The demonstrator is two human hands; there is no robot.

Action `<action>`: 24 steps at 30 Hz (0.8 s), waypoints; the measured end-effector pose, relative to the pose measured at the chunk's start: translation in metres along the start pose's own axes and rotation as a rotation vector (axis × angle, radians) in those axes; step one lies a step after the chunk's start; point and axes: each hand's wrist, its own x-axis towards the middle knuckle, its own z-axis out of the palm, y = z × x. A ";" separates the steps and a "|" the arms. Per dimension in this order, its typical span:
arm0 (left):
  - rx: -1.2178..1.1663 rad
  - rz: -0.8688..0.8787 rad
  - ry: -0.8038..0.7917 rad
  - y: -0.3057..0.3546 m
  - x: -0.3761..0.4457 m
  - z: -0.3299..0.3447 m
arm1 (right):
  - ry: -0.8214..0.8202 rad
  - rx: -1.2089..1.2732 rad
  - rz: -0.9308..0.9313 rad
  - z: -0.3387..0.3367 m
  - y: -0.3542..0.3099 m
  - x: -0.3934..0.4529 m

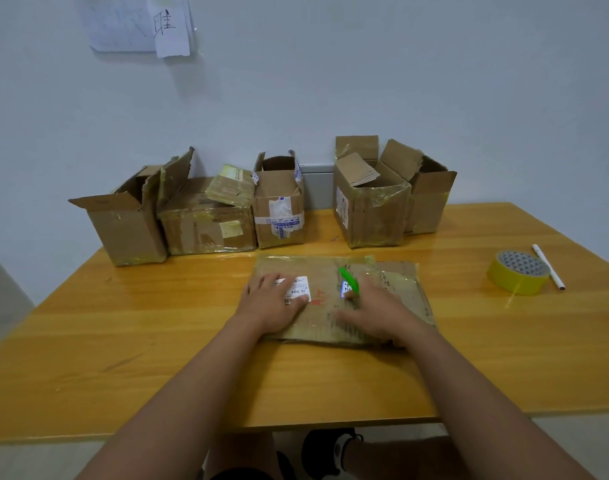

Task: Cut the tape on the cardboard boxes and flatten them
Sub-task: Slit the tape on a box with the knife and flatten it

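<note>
- One flattened box (334, 303) lies on the table (123, 341), left hand (273, 303) pressing it with spread fingers.
- Right hand (372, 311) presses beside, gripping a green cutter (348, 280).
- Behind it, five standing boxes (279, 202) remain uncut.

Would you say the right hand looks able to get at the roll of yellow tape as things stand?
Probably yes, once it lets go: the right hand is pressing the flattened box and holds a green cutter. The table between it and the roll of yellow tape shows nothing in the way.
</note>
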 end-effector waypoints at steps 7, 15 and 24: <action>0.010 -0.084 0.016 0.017 0.000 0.000 | 0.101 -0.100 0.219 0.002 0.024 0.009; 0.045 -0.037 -0.118 0.019 0.006 0.006 | 0.085 -0.119 0.193 0.004 0.025 0.013; -0.239 -0.302 0.147 -0.022 0.001 -0.020 | 0.188 0.071 0.211 0.002 0.000 0.012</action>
